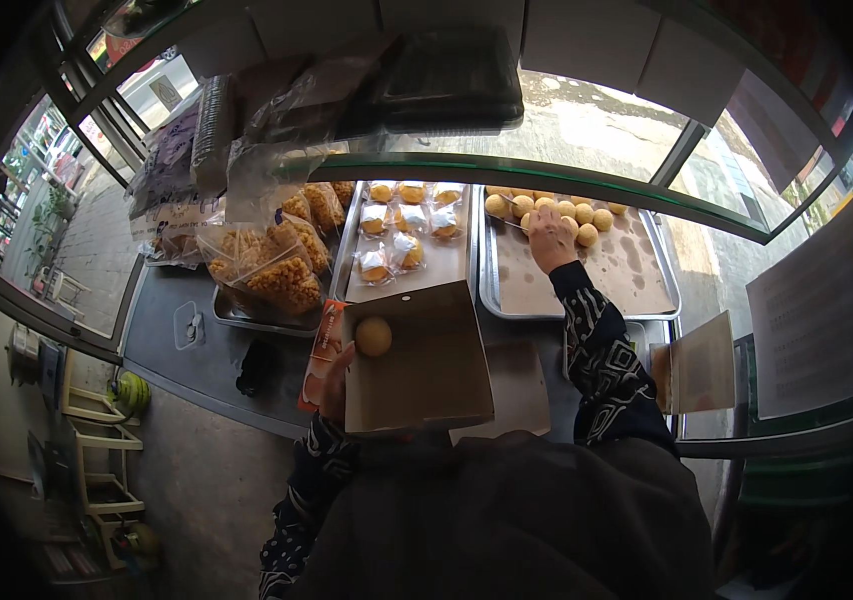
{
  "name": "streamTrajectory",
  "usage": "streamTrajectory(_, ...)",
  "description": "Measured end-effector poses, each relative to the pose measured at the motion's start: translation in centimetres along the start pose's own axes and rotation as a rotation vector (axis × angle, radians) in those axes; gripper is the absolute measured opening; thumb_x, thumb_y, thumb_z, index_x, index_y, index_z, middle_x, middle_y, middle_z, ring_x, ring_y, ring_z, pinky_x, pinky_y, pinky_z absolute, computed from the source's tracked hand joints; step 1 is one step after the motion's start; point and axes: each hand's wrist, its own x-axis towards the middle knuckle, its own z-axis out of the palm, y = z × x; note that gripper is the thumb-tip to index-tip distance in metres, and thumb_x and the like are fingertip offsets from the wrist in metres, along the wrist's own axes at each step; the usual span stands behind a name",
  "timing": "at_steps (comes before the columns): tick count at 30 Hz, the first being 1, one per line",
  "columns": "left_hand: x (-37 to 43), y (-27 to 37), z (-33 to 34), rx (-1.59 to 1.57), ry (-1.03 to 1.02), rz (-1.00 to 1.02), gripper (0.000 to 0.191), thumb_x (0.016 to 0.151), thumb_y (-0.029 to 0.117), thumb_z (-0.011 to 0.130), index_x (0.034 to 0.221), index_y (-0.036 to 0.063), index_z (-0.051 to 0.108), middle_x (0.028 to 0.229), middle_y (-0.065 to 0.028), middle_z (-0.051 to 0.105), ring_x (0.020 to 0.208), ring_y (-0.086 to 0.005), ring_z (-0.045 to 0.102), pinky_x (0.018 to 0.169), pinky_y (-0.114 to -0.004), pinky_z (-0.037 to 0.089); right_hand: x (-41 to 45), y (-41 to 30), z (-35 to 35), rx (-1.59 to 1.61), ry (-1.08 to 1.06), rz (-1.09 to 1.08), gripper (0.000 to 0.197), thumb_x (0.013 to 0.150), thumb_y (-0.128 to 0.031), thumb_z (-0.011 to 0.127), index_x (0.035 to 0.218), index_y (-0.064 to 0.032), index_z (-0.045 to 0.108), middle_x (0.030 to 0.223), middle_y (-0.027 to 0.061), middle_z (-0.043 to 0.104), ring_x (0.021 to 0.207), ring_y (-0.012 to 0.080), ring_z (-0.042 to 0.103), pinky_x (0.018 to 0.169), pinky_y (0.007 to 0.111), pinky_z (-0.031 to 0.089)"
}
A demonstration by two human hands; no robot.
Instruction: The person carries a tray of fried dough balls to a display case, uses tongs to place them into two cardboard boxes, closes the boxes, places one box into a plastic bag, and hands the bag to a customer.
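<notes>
My left hand point(334, 382) grips the left side of an open cardboard box point(426, 375), its thumb at the rim. One round golden sesame ball point(373, 336) sits inside near the box's left wall. Farther off, my right hand point(551, 238) is closed around metal tongs point(505, 220), whose thin arms point left. The tongs reach among several sesame balls point(586, 235) grouped along the far side of a paper-lined metal tray point(651, 309). Whether a ball is between the tong tips is hard to tell.
Left of that tray, another tray point(342, 262) carries wrapped pastries point(409, 250). Bags of crumbly orange snacks point(284, 285) stand farther left. A glass shelf edge point(471, 166) crosses above the trays. A small clear container point(189, 325) and a black item point(255, 366) lie on the counter.
</notes>
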Motion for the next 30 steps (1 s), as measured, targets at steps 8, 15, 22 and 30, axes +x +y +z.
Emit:
streamTrajectory(8,0.9,-0.9,-1.5,-0.118,0.012,-0.049,0.036,0.089,0.026,0.043,0.114,0.0014,0.046,0.105,-0.0121,0.056,0.091,-0.0192,0.059,0.076,-0.03,0.051,-0.6,0.6,-14.3,0.949,-0.274,-0.122,0.028,0.081,-0.009,0.059,0.107,-0.0028,0.056,0.091,0.0113,0.052,0.081,0.0236,0.056,0.071,0.034,0.044)
streamTrajectory(15,0.2,-0.3,1.7,-0.104,-0.041,-0.099,0.041,0.087,0.03,0.041,0.116,0.0013,0.046,0.106,-0.0135,0.056,0.09,-0.0225,0.06,0.076,-0.033,0.052,-2.9,-4.9,-19.9,0.754,-0.291,-0.55,0.03,0.08,-0.013,0.061,0.107,-0.0006,0.055,0.093,0.017,0.053,0.081,0.0306,0.056,0.07,0.038,0.044)
streamTrajectory(22,0.1,-0.4,-0.3,-0.07,-0.046,0.015,0.045,0.085,0.022,0.044,0.123,-0.0007,0.039,0.107,-0.0155,0.055,0.095,-0.0237,0.059,0.079,-0.036,0.052,-3.1,2.6,-12.0,0.441,-0.235,0.244,0.03,0.079,-0.026,0.064,0.089,0.0014,0.058,0.082,0.0183,0.059,0.07,0.0327,0.061,0.06,0.041,0.045)
streamTrajectory(30,0.4,-0.7,-0.9,-0.173,-0.103,-0.024,0.041,0.087,0.029,0.042,0.116,-0.0004,0.047,0.104,-0.0134,0.057,0.092,-0.0222,0.059,0.08,-0.032,0.05,-5.1,3.1,-2.8,0.174,-0.134,0.23,0.025,0.078,-0.025,0.063,0.084,-0.0023,0.057,0.088,0.015,0.058,0.076,0.0308,0.061,0.064,0.04,0.048)
